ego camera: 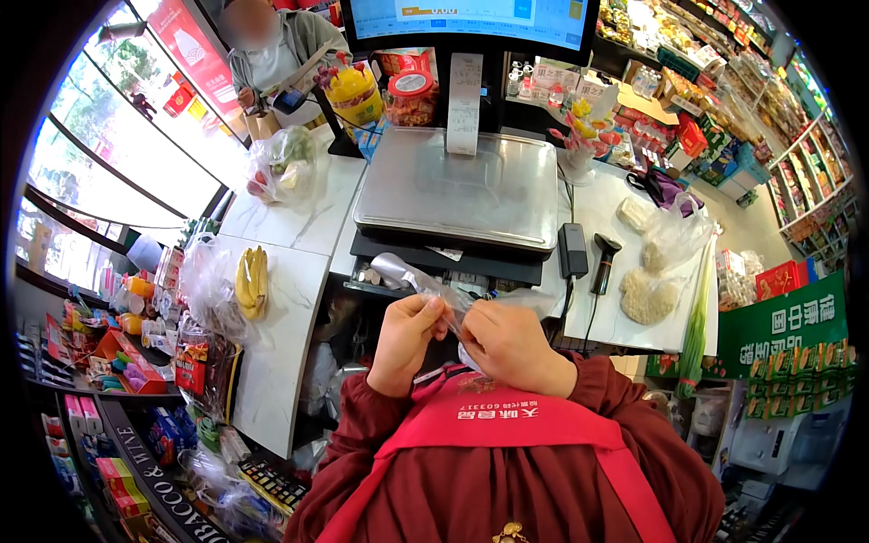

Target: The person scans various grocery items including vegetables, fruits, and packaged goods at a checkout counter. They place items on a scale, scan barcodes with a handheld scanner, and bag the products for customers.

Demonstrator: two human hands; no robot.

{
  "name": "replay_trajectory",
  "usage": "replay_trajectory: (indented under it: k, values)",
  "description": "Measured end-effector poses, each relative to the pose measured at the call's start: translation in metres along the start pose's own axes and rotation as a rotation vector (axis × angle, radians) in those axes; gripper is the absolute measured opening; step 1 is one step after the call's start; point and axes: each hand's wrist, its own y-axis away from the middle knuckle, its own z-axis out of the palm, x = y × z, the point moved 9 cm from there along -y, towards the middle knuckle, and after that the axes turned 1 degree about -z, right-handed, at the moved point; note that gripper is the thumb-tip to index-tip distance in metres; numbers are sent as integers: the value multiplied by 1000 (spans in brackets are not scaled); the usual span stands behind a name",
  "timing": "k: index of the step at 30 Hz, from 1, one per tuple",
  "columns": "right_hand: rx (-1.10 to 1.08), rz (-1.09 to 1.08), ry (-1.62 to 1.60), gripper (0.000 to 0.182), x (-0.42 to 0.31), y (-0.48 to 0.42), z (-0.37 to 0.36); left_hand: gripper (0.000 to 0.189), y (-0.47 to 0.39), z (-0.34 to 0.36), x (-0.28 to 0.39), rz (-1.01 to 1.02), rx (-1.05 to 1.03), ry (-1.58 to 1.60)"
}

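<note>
Both my hands are close together in front of my red apron (495,410), pinching a translucent plastic bag (458,298) between them. My left hand (411,332) grips its left part with thumb and fingers, and my right hand (509,339) is closed on it just to the right. One end of the film sticks out up and left, over an open drawer (370,277) below the scale. Beyond the hands stands a flat steel weighing scale (458,190), with a printed paper receipt (465,102) hanging from the monitor (472,20) over its rear edge.
Bananas (252,282) and clear plastic bags (210,285) lie on the left counter; a bag of produce (282,166) is behind them. At right are a barcode scanner (603,261), bagged food (648,295) and green onions (698,326). Across the counter stands a person (285,47).
</note>
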Motion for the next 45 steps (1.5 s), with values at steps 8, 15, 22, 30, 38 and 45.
replay_trajectory:
  k: [8, 15, 22, 30, 38, 45]
  values:
    - [-123, -11, -139, 16, -3, 5, 7, 13, 15, -7, 22, 174, 130, -523]
    - [-139, 17, -217, 19, -2, 8, 5, 16, 13, -5, 25, 313, 120, -544]
    - [-59, 252, -332, 27, 20, 10, -12, 9, 6, 21, 24, 239, 6, -262]
    - [-96, 375, -595, 24, 28, 10, 2, 19, 7, 35, 10, 208, -123, -216]
    - [-133, 599, -821, 23, 45, 17, 17, 52, 8, 27, 11, 353, -137, -280]
    - [98, 269, -279, 18, 63, 4, -27, 33, 17, 22, 45, 414, 10, -619]
